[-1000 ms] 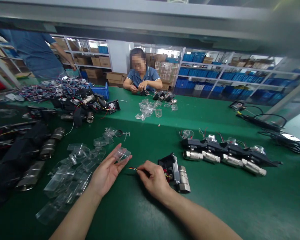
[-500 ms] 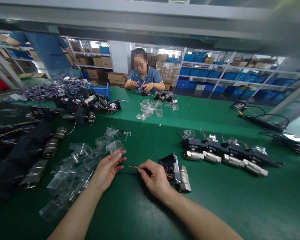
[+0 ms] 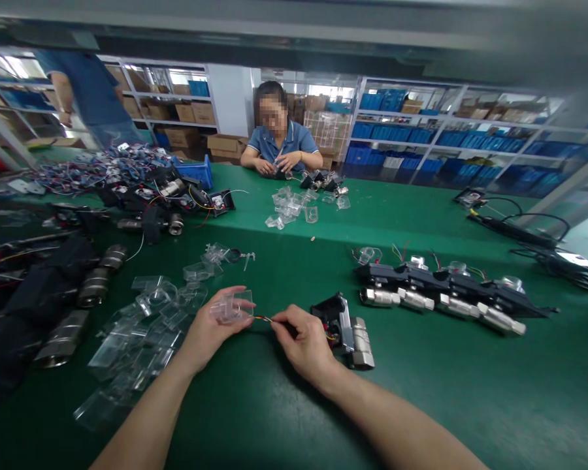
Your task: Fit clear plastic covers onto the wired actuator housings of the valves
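My left hand (image 3: 219, 324) holds a clear plastic cover (image 3: 232, 307) between thumb and fingers. Pinched in my right hand (image 3: 304, 339) is a thin bundle of coloured wires (image 3: 263, 318), whose free ends point left at the cover; whether they touch it I cannot tell. The wires run back under my right hand toward a black housing (image 3: 330, 313), which stands on the table with a metal valve body (image 3: 361, 343) at its right side. A loose pile of clear plastic covers (image 3: 142, 333) lies left of my left hand.
A row of black valve units (image 3: 441, 290) lies to the right. More valve units (image 3: 53, 287) crowd the left side, with a heap of wired parts (image 3: 98, 170) behind. Across the green table (image 3: 421, 222) sits a co-worker (image 3: 284, 143). A shelf beam (image 3: 294, 46) spans overhead.
My left hand has brought the clear cover down and right, toward the wire ends, and turned it. My right hand keeps its pinch on the wires. The person standing at back left has shifted.
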A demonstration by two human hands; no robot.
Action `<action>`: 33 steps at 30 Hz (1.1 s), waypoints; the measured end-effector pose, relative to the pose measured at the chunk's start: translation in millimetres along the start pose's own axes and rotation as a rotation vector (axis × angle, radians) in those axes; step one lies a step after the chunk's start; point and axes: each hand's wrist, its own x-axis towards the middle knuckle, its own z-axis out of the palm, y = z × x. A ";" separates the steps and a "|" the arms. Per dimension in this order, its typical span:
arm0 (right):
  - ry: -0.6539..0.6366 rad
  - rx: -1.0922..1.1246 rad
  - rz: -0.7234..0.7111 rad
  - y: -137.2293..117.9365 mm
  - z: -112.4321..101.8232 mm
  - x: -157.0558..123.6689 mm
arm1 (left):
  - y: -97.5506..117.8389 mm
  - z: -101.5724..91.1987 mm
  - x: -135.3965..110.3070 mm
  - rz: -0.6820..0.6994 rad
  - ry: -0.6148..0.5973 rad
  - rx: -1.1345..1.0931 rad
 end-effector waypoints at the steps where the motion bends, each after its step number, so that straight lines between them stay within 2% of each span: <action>1: 0.002 0.002 0.002 0.3 0.3 -0.1 | 1.6 0.3 -0.6 -0.007 -0.024 -0.010; 7: -0.024 -0.006 -0.014 1.4 0.7 -2.0 | -1.1 -1.7 -2.5 -0.044 -0.097 -0.041; 17: -0.125 -0.107 -0.105 6.5 2.2 -2.6 | -8.8 -2.6 -2.9 -0.047 -0.189 0.045; 33: -0.157 -0.168 -0.094 5.4 4.4 -3.3 | -13.5 -1.4 -3.5 0.013 -0.206 0.153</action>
